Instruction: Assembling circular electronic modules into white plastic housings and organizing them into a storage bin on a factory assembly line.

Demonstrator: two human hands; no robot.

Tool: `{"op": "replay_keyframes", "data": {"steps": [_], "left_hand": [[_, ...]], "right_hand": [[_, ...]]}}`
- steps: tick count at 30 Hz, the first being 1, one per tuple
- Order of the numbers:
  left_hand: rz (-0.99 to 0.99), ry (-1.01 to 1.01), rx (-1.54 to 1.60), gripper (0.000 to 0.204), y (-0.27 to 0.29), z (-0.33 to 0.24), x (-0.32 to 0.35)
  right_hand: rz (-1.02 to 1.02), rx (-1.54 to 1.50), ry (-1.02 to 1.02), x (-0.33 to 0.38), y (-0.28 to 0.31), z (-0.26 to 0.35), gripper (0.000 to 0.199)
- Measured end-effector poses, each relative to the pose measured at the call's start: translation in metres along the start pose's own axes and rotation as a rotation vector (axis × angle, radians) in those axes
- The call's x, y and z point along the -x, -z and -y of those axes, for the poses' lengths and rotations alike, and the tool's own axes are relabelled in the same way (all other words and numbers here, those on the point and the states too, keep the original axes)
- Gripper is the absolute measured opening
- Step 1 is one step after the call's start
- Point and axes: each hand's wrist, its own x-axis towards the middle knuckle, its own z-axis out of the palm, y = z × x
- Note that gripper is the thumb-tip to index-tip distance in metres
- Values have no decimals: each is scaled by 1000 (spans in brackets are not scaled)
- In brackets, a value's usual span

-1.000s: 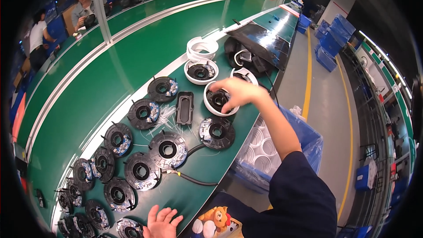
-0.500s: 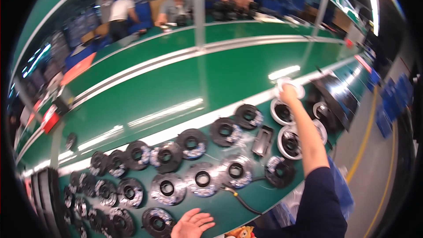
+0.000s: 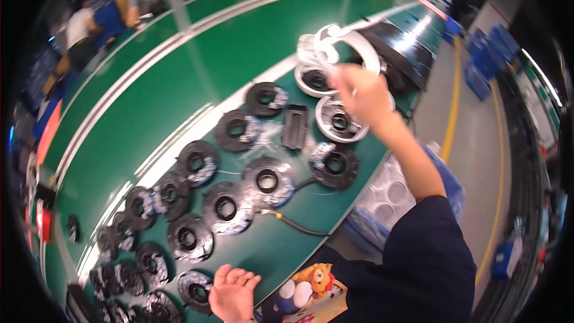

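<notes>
My right hand (image 3: 360,91) is raised over the green bench (image 3: 173,101) and holds a white plastic ring (image 3: 366,48) lifted off the surface. Below it stand two white rings with black cores, one (image 3: 313,79) farther and one (image 3: 339,121) nearer. My left hand (image 3: 232,292) rests on the bench's near edge, fingers spread, beside a black coil disc (image 3: 195,290). Several black coil discs lie in rows, such as one (image 3: 268,180) in the middle and another (image 3: 334,165) to its right. A small black rectangular part (image 3: 295,126) lies among them.
A black cable (image 3: 299,225) runs along the near edge. A colourful toy-print box (image 3: 311,296) sits at my lap. A blue bin with white cups (image 3: 391,194) stands beside the bench. A black tray (image 3: 402,54) lies far right. Other people work at the far bench (image 3: 140,0).
My right hand has come up from the bench with a white ring in it. The view has swung back toward the right. My left hand stays at the near edge.
</notes>
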Motion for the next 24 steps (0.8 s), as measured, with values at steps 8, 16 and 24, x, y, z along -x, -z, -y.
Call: {"op": "replay_keyframes", "data": {"steps": [8,16,24], "left_hand": [[60,131,-8,46,-2,11,-18],[32,120,39,41,3,14,-12],[-62,57,105,41,3,15,-3]], "right_hand": [[380,79,-119,135,46,71,26],[455,10,-92,151,41,77,30],[394,-49,78,142,68,86,21]]}}
